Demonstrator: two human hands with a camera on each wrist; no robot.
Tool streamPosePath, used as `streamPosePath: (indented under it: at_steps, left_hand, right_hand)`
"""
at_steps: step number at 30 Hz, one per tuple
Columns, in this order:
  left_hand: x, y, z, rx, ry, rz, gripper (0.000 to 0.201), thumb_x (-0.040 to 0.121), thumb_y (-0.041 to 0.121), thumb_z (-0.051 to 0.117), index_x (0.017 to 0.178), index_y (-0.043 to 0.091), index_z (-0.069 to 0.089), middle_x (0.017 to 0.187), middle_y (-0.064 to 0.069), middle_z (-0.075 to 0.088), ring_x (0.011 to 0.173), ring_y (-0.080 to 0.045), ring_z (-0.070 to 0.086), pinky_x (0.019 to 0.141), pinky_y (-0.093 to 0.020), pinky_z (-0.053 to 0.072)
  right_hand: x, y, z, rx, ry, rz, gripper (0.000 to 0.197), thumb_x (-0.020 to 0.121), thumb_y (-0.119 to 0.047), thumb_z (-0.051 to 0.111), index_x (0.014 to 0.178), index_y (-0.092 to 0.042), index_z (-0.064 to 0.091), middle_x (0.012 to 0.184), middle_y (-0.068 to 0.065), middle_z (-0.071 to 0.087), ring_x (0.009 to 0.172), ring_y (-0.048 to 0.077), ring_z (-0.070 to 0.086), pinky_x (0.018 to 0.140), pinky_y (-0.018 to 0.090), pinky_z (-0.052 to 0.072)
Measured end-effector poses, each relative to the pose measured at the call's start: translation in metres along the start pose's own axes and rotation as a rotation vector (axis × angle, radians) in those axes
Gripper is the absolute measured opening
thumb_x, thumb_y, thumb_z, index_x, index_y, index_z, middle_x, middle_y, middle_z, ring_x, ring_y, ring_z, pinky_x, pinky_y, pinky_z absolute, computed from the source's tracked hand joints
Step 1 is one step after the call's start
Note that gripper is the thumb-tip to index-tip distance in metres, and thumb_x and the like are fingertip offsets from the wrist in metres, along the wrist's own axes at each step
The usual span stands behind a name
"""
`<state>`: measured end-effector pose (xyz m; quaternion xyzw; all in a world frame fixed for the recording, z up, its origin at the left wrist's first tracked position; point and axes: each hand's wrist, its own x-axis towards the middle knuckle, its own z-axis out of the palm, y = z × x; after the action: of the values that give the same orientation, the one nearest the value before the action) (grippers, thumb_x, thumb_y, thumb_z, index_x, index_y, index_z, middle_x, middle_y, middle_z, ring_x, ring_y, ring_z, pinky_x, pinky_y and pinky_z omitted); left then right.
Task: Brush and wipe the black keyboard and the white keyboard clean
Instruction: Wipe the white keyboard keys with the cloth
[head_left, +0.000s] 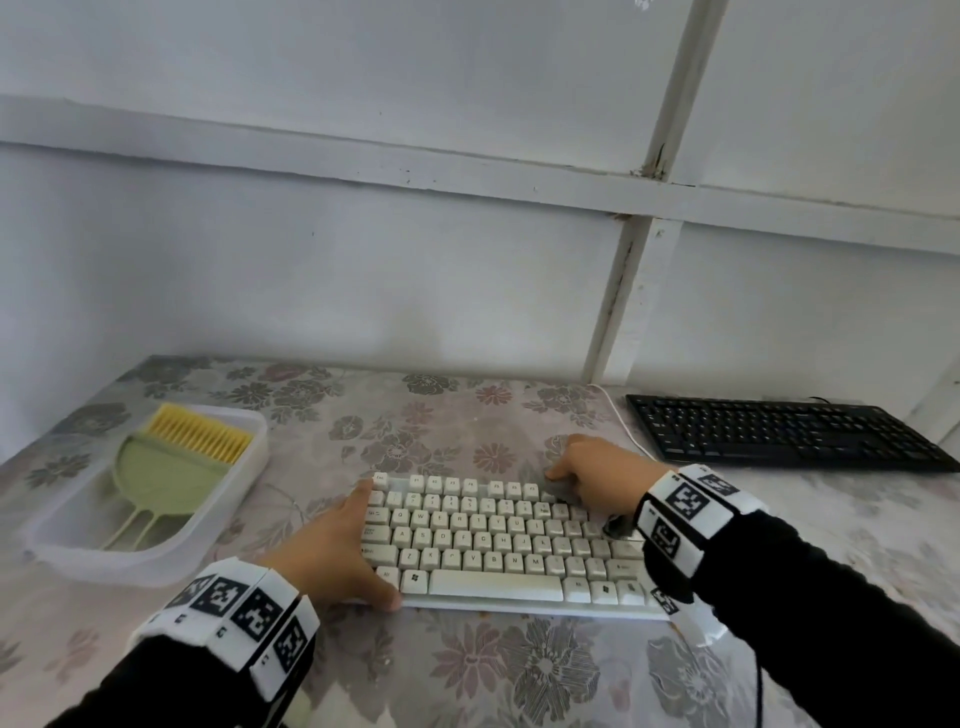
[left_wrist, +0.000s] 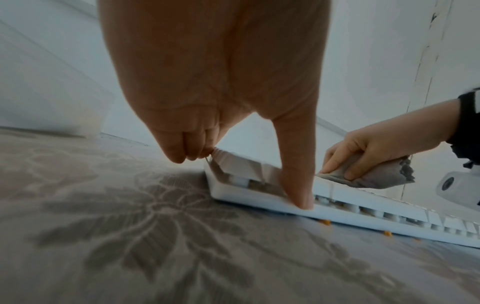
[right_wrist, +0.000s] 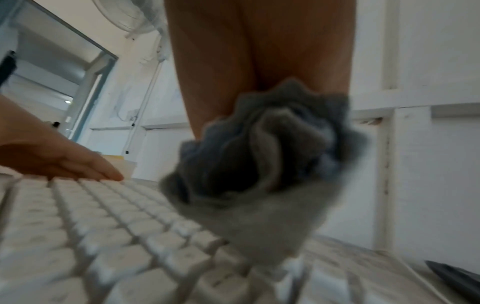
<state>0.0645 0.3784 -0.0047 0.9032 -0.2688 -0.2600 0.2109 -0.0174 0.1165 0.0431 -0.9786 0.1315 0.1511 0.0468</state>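
The white keyboard (head_left: 498, 540) lies in the middle of the table in front of me. My left hand (head_left: 337, 545) grips its left end, with the thumb (left_wrist: 298, 185) on the front edge and the fingers bent over the back corner. My right hand (head_left: 597, 467) holds a bunched grey cloth (left_wrist: 376, 176) and presses it on the keys at the keyboard's upper right. In the right wrist view the cloth (right_wrist: 259, 164) fills the middle, resting on the key rows. The black keyboard (head_left: 779, 431) lies at the back right, untouched.
A translucent tray (head_left: 67, 545) at the left holds a green dustpan (head_left: 166, 483) and a yellow-bristled brush (head_left: 200, 431). The flowered tablecloth (head_left: 467, 675) covers the table, and a white wall stands right behind it. Small orange crumbs (left_wrist: 324, 222) lie by the white keyboard's front edge.
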Motion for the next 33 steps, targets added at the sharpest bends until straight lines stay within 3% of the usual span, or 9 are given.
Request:
streamPosePath:
  at_steps: [2,4,7,9,13,17,20,25,33]
  left_hand:
    - [0.0,0.0,0.0,0.001,-0.002,-0.003,0.128,0.062,0.037,0.083,0.149,0.023,-0.009,0.151,0.002,0.026,0.134,-0.017,0.033,0.11,-0.029,0.029]
    - [0.0,0.001,0.0,0.002,-0.005,-0.002,0.128,0.062,0.037,0.082,0.149,0.022,-0.01,0.152,0.002,0.025,0.135,-0.017,0.031,0.111,-0.03,0.028]
    - [-0.002,0.005,-0.001,0.001,-0.004,0.008,0.128,0.063,0.035,0.083,0.149,0.02,-0.012,0.151,0.001,0.025,0.134,-0.017,0.033,0.109,-0.029,0.029]
    - [-0.004,0.008,-0.001,0.01,-0.009,0.012,0.129,0.065,0.035,0.082,0.148,0.019,-0.015,0.151,0.0,0.024,0.133,-0.017,0.034,0.108,-0.027,0.029]
    - [-0.005,0.01,0.0,0.02,-0.009,0.04,0.13,0.064,0.039,0.082,0.147,0.016,-0.016,0.148,-0.001,0.028,0.131,-0.018,0.035,0.106,-0.026,0.03]
    - [-0.007,0.014,-0.002,0.01,-0.002,0.054,0.127,0.068,0.033,0.081,0.145,0.012,-0.018,0.15,-0.002,0.025,0.135,-0.016,0.031,0.103,-0.02,0.028]
    - [-0.006,0.012,-0.001,-0.038,0.007,0.099,0.121,0.065,0.029,0.084,0.146,0.017,-0.005,0.128,0.007,0.032,0.117,-0.007,0.035,0.099,-0.017,0.028]
    - [-0.001,0.004,0.002,-0.061,0.04,0.084,0.121,0.056,0.032,0.087,0.145,0.023,0.006,0.134,0.008,0.039,0.11,-0.007,0.037,0.103,-0.025,0.032]
    - [0.0,0.003,0.003,-0.036,0.037,0.054,0.13,0.054,0.037,0.087,0.148,0.02,-0.001,0.145,0.003,0.033,0.129,-0.015,0.036,0.109,-0.029,0.029]
  right_hand:
    - [-0.004,0.011,-0.006,-0.004,-0.045,0.056,0.024,0.089,0.0,0.046,0.074,-0.012,0.06,0.09,0.007,0.058,0.081,0.022,0.058,0.077,0.024,0.048]
    - [-0.007,0.01,-0.015,0.063,-0.001,0.033,0.021,0.093,-0.008,0.047,0.101,-0.008,0.067,0.098,0.006,0.065,0.084,0.021,0.064,0.08,0.03,0.054]
    - [-0.009,-0.029,-0.028,0.233,0.11,-0.094,0.03,0.099,-0.023,0.04,0.09,-0.004,0.061,0.072,-0.002,0.055,0.056,0.008,0.05,0.052,0.011,0.044]
    - [-0.005,-0.065,-0.03,0.29,0.12,-0.188,0.026,0.099,-0.017,0.039,0.087,-0.006,0.059,0.07,-0.004,0.047,0.055,0.007,0.044,0.048,0.01,0.045]
    - [0.011,-0.12,-0.016,0.185,0.035,-0.298,0.021,0.095,-0.015,0.043,0.098,-0.002,0.06,0.098,0.004,0.044,0.087,0.024,0.055,0.088,0.03,0.049]
    - [0.011,-0.13,-0.004,-0.06,0.022,-0.363,0.022,0.094,-0.007,0.042,0.106,-0.008,0.06,0.095,0.003,0.036,0.093,0.028,0.049,0.091,0.04,0.043]
    - [0.003,-0.117,0.001,-0.156,0.098,-0.409,0.027,0.095,-0.006,0.044,0.118,-0.007,0.057,0.116,0.011,0.044,0.099,0.029,0.054,0.095,0.039,0.045]
    - [-0.009,-0.076,0.006,-0.045,0.123,-0.325,0.023,0.098,-0.014,0.04,0.108,-0.004,0.059,0.102,0.007,0.046,0.087,0.022,0.053,0.087,0.025,0.048]
    - [-0.013,-0.019,0.008,-0.135,0.058,-0.162,0.017,0.09,0.001,0.046,0.091,-0.007,0.061,0.097,0.003,0.041,0.082,0.021,0.047,0.061,0.018,0.033]
